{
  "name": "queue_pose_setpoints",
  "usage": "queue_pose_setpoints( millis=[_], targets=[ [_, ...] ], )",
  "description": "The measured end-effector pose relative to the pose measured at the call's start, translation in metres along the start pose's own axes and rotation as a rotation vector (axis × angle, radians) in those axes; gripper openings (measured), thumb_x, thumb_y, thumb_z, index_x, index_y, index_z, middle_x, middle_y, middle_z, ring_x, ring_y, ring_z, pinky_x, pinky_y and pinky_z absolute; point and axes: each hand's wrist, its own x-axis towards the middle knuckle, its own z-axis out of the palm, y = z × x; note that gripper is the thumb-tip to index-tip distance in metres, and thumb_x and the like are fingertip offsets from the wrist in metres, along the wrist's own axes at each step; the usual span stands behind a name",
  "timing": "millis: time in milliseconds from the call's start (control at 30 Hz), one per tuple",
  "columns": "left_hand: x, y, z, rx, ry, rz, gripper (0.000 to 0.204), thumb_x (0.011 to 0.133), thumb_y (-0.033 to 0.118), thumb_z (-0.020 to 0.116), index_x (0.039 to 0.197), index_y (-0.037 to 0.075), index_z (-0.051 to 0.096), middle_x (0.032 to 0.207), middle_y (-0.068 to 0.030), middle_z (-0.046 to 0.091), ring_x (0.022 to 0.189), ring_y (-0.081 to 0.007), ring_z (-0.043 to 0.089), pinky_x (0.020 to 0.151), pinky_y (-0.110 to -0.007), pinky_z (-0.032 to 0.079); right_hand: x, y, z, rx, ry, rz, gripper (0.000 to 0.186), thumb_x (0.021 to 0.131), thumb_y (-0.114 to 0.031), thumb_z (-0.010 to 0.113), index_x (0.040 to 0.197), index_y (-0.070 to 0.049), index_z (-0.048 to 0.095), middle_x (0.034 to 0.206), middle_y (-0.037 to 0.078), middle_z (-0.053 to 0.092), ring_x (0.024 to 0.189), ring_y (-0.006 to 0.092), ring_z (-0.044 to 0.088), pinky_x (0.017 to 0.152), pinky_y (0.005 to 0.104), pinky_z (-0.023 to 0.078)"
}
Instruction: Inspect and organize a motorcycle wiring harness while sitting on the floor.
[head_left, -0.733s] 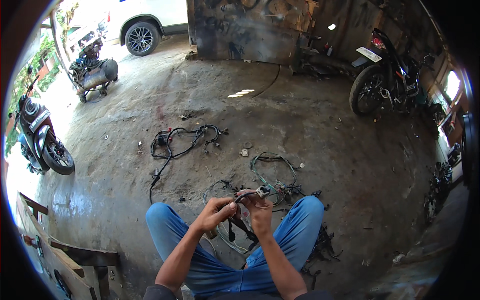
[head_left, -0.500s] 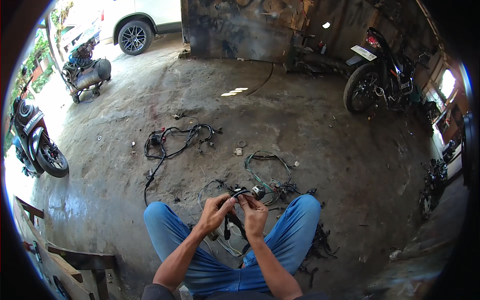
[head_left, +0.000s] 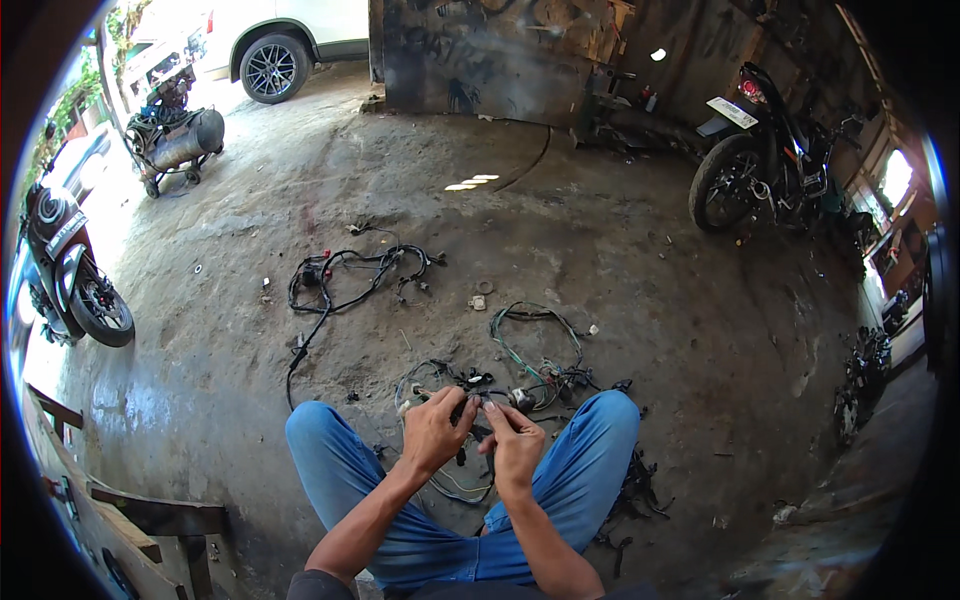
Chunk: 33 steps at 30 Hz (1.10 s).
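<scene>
Between my bent knees, my left hand point(head_left: 436, 432) and my right hand point(head_left: 514, 446) meet fingertip to fingertip. Both pinch a dark wire of a wiring harness point(head_left: 482, 398); the fingers hide most of that spot. Pale and dark wires point(head_left: 462, 492) of the bundle hang below the hands. Just beyond my right fingers lies a round, light-coloured part point(head_left: 522, 399) with a dark end, among tangled wires. A loop of greenish wires point(head_left: 530, 309) lies on the floor past it. Farther off to the left, a long black wiring harness point(head_left: 325, 312) is spread out.
A pile of dark wire pieces point(head_left: 640, 490) lies beside my right knee. A wooden bench point(head_left: 160, 515) stands at lower left. Motorcycles stand at left point(head_left: 95, 305) and far right point(head_left: 735, 180). An air compressor point(head_left: 185, 140) and a white car point(head_left: 330, 30) are at the back.
My hands have shifted slightly, with the right fingers straightened and the left knuckles turned upward. The thick dark length hanging between the hands is less visible now. The view has tilted slightly.
</scene>
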Motion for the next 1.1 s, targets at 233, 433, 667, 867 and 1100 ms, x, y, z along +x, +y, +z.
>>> queue_pose_setpoints(
  millis=[233,433,667,867,1100],
  targets=[
    [0.001,-0.002,-0.001,0.166,-0.194,0.065,0.021,0.097,0.03,0.064,0.094,0.009,0.062,0.086,-0.0094,0.062,0.071,-0.0349,0.066,0.058,-0.046,0.05,0.01,-0.025,-0.013,-0.263,-0.048,-0.054,0.02,0.093,-0.013,0.073,0.098,0.006,0.075,0.067,0.001,0.065,0.044,0.0068,0.054,0.039,0.0249,0.038],
    [0.004,-0.021,-0.002,0.222,-0.416,0.227,0.022,0.099,0.032,0.061,0.103,0.011,0.059,0.093,-0.0093,0.06,0.072,-0.0348,0.066,0.058,-0.046,0.05,0.061,-0.046,-0.021,-0.993,-0.255,-0.544,0.019,0.084,-0.024,0.079,0.093,-0.007,0.079,0.081,0.015,0.074,0.073,0.0274,0.071,0.069,0.0368,0.054],
    [0.02,-0.018,-0.025,-0.113,-0.632,0.436,0.021,0.099,0.027,0.063,0.1,0.006,0.06,0.09,-0.0112,0.058,0.074,-0.0349,0.063,0.065,-0.044,0.05,0.136,-0.045,-0.041,-0.612,-0.86,0.318,0.026,0.09,-0.016,0.076,0.107,0.003,0.076,0.086,0.006,0.074,0.074,0.012,0.067,0.066,0.0276,0.053],
    [0.007,-0.041,-0.009,-0.647,-0.108,-0.187,0.027,0.103,0.023,0.062,0.091,-0.002,0.06,0.074,-0.0032,0.055,0.075,-0.0087,0.051,0.065,-0.028,0.042,0.108,0.045,-0.047,0.171,-0.923,0.674,0.025,0.098,-0.02,0.067,0.112,0.001,0.071,0.074,-0.003,0.057,0.062,0.0051,0.049,0.055,0.0233,0.037],
    [0.009,-0.061,0.002,-0.454,0.137,-0.395,0.034,0.102,0.028,0.062,0.089,-0.002,0.061,0.072,-0.007,0.06,0.069,-0.011,0.053,0.063,-0.03,0.044,0.009,0.005,0.017,-0.53,-0.262,-0.418,0.018,0.092,-0.013,0.075,0.099,0.003,0.076,0.071,0.003,0.06,0.061,0.0109,0.056,0.057,0.0295,0.045]
  ],
)
